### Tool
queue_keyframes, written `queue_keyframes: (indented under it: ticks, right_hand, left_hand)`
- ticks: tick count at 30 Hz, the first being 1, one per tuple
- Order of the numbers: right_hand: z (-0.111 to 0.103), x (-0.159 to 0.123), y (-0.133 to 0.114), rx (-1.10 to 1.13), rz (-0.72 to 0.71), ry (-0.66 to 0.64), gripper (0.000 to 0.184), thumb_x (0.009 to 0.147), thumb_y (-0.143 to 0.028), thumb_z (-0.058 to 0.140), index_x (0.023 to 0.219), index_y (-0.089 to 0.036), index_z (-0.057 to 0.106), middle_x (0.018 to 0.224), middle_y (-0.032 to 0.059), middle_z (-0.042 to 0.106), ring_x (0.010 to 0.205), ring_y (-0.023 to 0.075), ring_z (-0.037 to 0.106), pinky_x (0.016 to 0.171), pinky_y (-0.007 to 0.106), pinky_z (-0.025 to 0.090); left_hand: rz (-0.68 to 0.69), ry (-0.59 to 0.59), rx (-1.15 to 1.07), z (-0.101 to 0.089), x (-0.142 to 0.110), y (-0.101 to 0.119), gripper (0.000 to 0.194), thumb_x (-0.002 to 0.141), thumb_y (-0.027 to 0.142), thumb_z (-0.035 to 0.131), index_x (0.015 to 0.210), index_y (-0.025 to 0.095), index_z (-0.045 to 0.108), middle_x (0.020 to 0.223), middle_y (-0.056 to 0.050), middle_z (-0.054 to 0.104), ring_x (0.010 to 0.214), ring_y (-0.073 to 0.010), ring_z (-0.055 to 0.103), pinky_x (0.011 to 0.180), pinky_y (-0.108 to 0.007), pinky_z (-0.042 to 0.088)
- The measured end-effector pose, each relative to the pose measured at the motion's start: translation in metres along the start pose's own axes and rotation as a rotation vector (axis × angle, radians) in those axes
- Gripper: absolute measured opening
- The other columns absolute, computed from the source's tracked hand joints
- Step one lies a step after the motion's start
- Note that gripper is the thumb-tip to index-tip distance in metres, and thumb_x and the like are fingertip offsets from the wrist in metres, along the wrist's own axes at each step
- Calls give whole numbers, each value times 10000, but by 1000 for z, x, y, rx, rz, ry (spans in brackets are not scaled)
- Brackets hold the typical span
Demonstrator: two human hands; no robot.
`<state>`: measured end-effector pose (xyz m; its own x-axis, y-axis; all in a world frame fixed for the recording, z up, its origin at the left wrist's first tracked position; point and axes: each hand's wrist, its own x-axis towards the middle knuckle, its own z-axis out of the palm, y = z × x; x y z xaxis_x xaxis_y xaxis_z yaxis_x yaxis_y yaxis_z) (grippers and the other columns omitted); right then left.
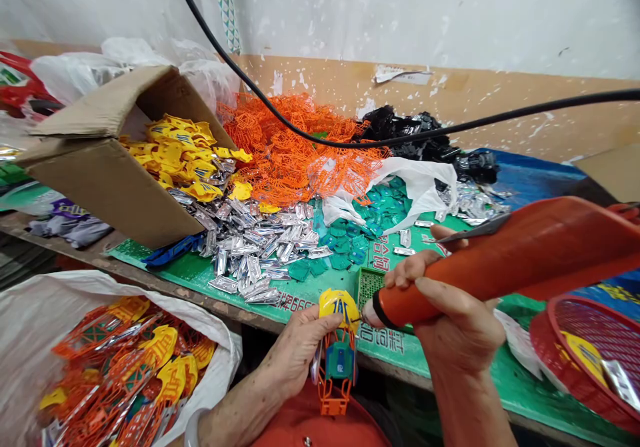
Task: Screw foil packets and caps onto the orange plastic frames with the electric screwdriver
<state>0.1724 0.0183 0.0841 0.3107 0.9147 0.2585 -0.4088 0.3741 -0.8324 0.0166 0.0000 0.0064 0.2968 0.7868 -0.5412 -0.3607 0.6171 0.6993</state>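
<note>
Left hand (300,353) clamped around a plastic assembly (336,350), fingers wrapped behind it. The assembly stands upright just above the person's lap, over a red apron (305,427): yellow cap on top, orange lattice frame below, teal piece in the middle. Right hand (453,327) closed around a fat orange-handled tool (500,267), which angles up and to the right. The tool's narrow end reaches the edge of the yellow cap; the contact point is too small to make out. A slim metal strip (473,230) lies along the top of the handle, by the right hand's fingers. The hands are apart, joined only through the tool's tip.

Bench ahead covered by a green mat (185,267). On it: loose silver pieces (250,247), teal pieces (345,233), an orange lattice heap (300,147), black pieces (405,127), and a white plastic bag (400,193). A cardboard box (100,167) lies tipped over, spilling yellow pieces (170,153). Lower left, a white sack (50,340) holds orange and yellow parts. Lower right, a red basket (555,327). A black cable (450,127) crosses overhead.
</note>
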Motion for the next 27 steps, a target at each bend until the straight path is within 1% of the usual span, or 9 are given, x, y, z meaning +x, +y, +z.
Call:
queue_keyframes:
  ticks: [8, 14, 21, 24, 27]
  right_hand:
    - [1, 0, 0, -32, -14, 7, 391, 637, -155, 674, 1020, -219, 622, 624, -33, 592, 560, 157, 562, 572, 344, 490]
    - [2, -3, 2, -23, -20, -13, 447, 650, -145, 683, 1075, -256, 601, 642, -42, 606, 570, 146, 564, 591, 332, 490]
    - [6, -13, 4, -108, -33, 18, 508, 670, -151, 704, 1142, -274, 565, 670, -52, 605, 587, 147, 567, 633, 351, 494]
    - [4, -16, 8, -175, -37, 45, 509, 665, -164, 720, 1134, -276, 557, 697, -55, 610, 610, 149, 571, 688, 371, 487]
    - [0, -18, 13, -207, -21, 32, 473, 661, -188, 727, 1095, -274, 560, 713, -53, 604, 637, 157, 581, 711, 383, 481]
  left_hand:
    - [-14, -5, -35, 1, -1, 2, 275, 623, 315, 810, 746, 101, 690, 626, -43, 681, 512, -113, 583, 496, -204, 458]
    - [-25, 2, -80, 4, 0, 2, 298, 596, 302, 827, 774, 102, 697, 637, -39, 688, 521, -114, 594, 499, -203, 473]
    - [-33, 9, -86, 4, 1, 1, 317, 581, 312, 829, 770, 103, 683, 607, -24, 665, 475, -94, 556, 452, -186, 429]
    - [-49, 24, -87, 5, 1, 1, 306, 575, 318, 826, 730, 109, 665, 573, -14, 645, 440, -85, 527, 429, -186, 407]
    - [-59, 40, -85, 6, 0, 2, 290, 562, 309, 825, 692, 113, 654, 529, 1, 618, 417, -80, 509, 409, -181, 392]
